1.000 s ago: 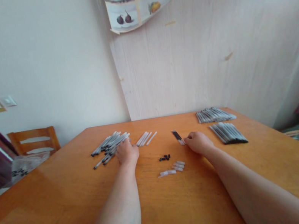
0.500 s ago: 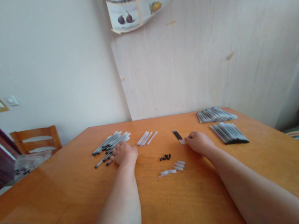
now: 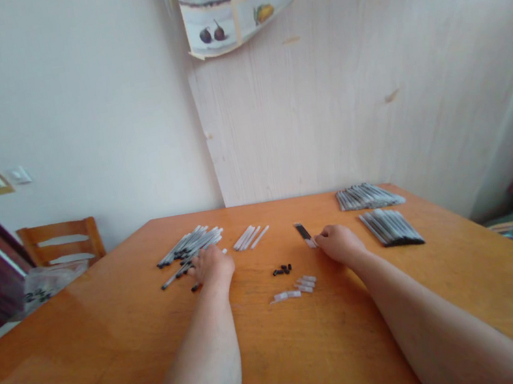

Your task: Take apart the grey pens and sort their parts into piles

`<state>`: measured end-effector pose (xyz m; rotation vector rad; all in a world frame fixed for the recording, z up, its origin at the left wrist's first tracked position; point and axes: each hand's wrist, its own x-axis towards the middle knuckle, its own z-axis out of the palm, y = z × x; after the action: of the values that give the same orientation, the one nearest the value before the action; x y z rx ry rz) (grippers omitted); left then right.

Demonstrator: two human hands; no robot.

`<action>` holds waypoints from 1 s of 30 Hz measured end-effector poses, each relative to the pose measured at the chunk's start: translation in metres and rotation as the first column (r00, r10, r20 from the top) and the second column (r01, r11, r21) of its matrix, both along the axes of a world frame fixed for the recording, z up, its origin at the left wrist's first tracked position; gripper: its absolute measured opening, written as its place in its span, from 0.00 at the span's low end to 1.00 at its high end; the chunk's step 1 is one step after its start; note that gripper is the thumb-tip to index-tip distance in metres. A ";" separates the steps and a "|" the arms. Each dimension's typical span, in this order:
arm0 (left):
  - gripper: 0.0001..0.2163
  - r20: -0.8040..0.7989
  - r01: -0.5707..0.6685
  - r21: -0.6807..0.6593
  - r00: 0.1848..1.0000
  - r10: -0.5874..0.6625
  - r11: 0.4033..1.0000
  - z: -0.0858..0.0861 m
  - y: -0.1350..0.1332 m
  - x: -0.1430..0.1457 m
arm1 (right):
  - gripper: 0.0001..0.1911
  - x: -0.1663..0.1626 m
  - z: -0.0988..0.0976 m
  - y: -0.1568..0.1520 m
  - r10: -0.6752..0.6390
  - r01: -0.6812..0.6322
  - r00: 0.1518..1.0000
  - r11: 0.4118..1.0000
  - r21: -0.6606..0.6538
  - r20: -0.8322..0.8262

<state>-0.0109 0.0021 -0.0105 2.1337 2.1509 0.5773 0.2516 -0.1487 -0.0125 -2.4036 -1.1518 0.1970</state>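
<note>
My left hand [image 3: 213,267] is at the near right side of a loose pile of pens [image 3: 191,243], its fingers curled over one pen [image 3: 196,287]. That pen's black end pokes out on the near side and a pale end shows beyond the knuckles. My right hand [image 3: 339,242] has thumb and fingers pinched together at the pale near ends of a few slim black sticks [image 3: 302,232] lying on the table. Between the hands lie several white pen barrels [image 3: 247,238], small black plugs [image 3: 283,270] and short translucent sleeves [image 3: 305,284].
Two flat bundles of pens, a far one [image 3: 369,195] and a nearer one [image 3: 390,228], lie on the right of the wooden table [image 3: 110,317]. A wooden chair [image 3: 59,230] with a plastic bag [image 3: 51,281] stands at the left. Fruit pictures [image 3: 236,3] hang on the wall.
The pen under my left hand has shifted towards the right, out from the pile. My right hand stays at the black sticks. The view has moved very slightly.
</note>
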 end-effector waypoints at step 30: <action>0.03 0.140 0.768 0.418 0.473 -0.870 0.484 0.008 -0.054 0.051 | 0.16 -0.061 0.010 0.000 0.407 -0.248 0.898 0.781 0.573 -0.165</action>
<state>0.0402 -0.0519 -0.0020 2.6020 0.6412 1.0644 0.1908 -0.1490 -0.0023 -1.6072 -1.2816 0.2744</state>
